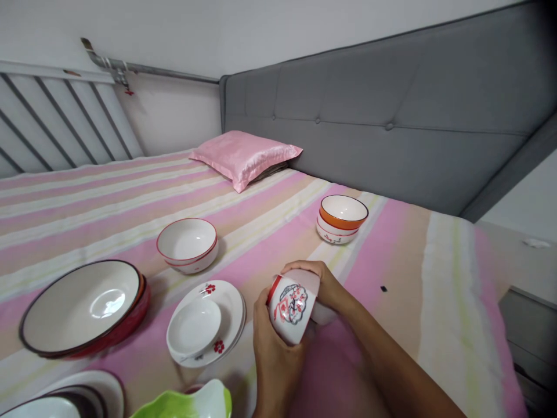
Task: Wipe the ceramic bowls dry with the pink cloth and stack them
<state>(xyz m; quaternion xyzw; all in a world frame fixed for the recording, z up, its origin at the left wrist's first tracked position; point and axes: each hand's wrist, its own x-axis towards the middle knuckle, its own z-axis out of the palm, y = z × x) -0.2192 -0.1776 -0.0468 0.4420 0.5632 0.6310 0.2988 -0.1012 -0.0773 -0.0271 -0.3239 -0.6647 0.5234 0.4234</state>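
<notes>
Between both hands I hold a small white bowl (pixel 292 306), tipped on its side, with a red band and a printed blossom design. My left hand (pixel 276 360) wraps its left and lower side, thumb and fingers closed against it. My right hand (pixel 319 284) grips it from above and the far side; part of those fingers is hidden behind it. Another pale rounded surface shows under my right hand, and I cannot tell whether it is a second bowl. To the left, a small white dish (pixel 194 328) rests on flower-patterned plates (pixel 232 302).
Orange-and-white stacked bowls (pixel 342 219) stand beyond my right hand. Red-rimmed bowls (pixel 187 247), large dark-rimmed bowls (pixel 82 307), a green leaf-edged dish (pixel 187 403) and more plates (pixel 108 389) lie leftward. A pink pillow (pixel 250 154) lies by the grey headboard (pixel 348 116) on the striped bed (pixel 444 290).
</notes>
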